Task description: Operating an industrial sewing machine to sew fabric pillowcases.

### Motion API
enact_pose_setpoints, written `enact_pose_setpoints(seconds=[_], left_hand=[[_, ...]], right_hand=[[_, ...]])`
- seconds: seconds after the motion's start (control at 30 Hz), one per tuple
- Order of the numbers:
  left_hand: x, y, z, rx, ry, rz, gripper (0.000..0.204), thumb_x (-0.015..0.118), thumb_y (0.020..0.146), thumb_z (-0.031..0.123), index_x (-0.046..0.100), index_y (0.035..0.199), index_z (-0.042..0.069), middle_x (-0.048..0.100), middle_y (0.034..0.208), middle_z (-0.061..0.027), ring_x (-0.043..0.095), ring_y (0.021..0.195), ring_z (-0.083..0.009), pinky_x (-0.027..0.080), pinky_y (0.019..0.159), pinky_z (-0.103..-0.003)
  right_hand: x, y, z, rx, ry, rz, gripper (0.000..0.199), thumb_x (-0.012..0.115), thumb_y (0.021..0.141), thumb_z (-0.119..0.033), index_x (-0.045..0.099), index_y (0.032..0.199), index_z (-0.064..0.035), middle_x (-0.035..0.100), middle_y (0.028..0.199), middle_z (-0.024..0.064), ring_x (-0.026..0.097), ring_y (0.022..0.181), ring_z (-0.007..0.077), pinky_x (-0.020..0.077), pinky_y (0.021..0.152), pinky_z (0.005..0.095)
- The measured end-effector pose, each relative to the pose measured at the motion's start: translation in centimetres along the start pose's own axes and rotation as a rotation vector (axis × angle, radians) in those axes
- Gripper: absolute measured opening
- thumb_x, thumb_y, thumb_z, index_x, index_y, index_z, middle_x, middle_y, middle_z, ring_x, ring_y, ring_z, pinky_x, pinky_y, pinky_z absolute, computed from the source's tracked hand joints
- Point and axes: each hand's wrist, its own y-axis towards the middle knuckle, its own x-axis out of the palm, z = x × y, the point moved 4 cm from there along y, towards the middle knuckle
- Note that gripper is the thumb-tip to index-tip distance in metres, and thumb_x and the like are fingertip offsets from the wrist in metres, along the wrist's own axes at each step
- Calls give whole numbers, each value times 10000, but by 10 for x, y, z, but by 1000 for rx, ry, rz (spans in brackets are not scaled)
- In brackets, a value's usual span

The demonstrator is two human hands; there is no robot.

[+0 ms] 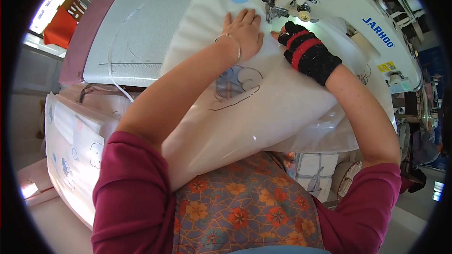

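Note:
A large white, glossy sheet with printed cartoon figures and a blue dot lies across the sewing machine's table and drapes toward my lap. My left hand rests flat on it, left of the needle area, fingers stretched out and a thin bracelet at the wrist. My right hand, in a black fingerless glove with red stripes, is just right of the presser foot. Its fingers are curled and closed on the sheet, thumb pointing left. The white sewing machine stands over the sheet; its lamp lights the spot by my right fingers.
The grey table has a ruler scale and loose threads. More printed white sheets hang at the left. A tied stack of white pieces sits below the table edge. An orange-covered chair stands far left; my flowered apron covers my lap.

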Motion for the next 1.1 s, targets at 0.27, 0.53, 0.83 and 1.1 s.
enact_pose_setpoints(seconds=[0.27,0.53,0.83,1.1], left_hand=[[-14,-44,-41,219,155,-46,593,396,937,426,311,1425,102,241,1505,-101,201,1395,-252,163,1114,-511],[-24,25,-95,574,380,-31,500,398,958,334,338,1409,128,291,1481,-93,291,1357,-242,204,1123,-418],[-104,-143,-61,81,-73,249,492,537,885,182,409,1331,18,361,1416,-185,370,1299,-326,285,1073,-442],[58,-310,-104,-766,-1959,646,425,557,919,200,441,1290,26,512,1259,-135,504,1137,-226,430,910,-349]], right_hand=[[-4,1,17,219,742,-149,388,634,786,-108,591,1168,-161,546,1070,135,585,901,293,485,792,364],[-10,-5,-16,29,132,140,385,571,809,-144,592,1193,-162,519,1105,154,567,983,325,487,812,401],[0,1,-20,-114,-1,373,322,554,830,-159,591,1144,-97,567,1028,140,563,998,306,485,787,406],[-2,-2,-16,-18,123,314,343,618,774,-95,592,1115,-72,542,1058,159,540,1009,330,457,850,405]])
